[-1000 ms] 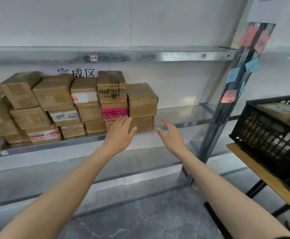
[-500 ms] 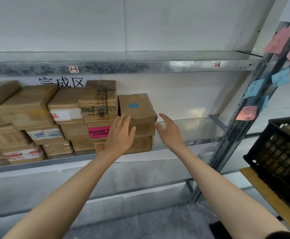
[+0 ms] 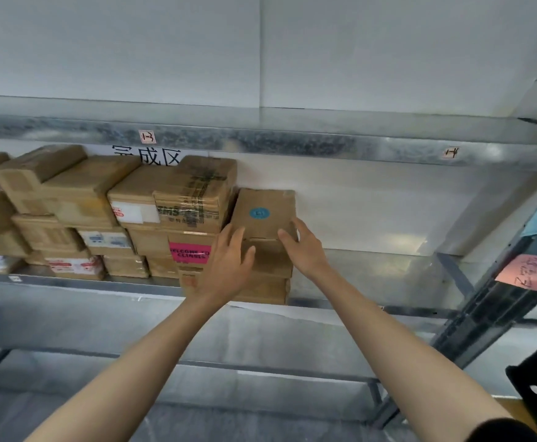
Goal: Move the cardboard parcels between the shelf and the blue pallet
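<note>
From the head view, the blue-dot parcel (image 3: 262, 213) sits on top of the right-most stack on the middle shelf (image 3: 372, 275). A flatter parcel (image 3: 270, 282) lies under it and the taped parcel (image 3: 197, 193) stands just beside its left side. The blue pallet is not in view.

The left hand (image 3: 229, 263) lies against the parcel's front left. Its fingers are straight and spread, with the tips at the top front edge, pressing rather than clasping. The right hand (image 3: 307, 250) is at the front right corner, thumb on the front edge and fingers laid straight along the right side. Neither hand appears closed round the parcel.

The parcel looks like a small, stiff cardboard carton, probably light enough for two hands, and its faces are plain card that should not slip. Its right side is free, but the left is crowded by the taped neighbour. It would likely handle best drawn forward first, then held with palms on opposite sides, low down. The stack below looks uneven, so dragging could shift it.
</note>
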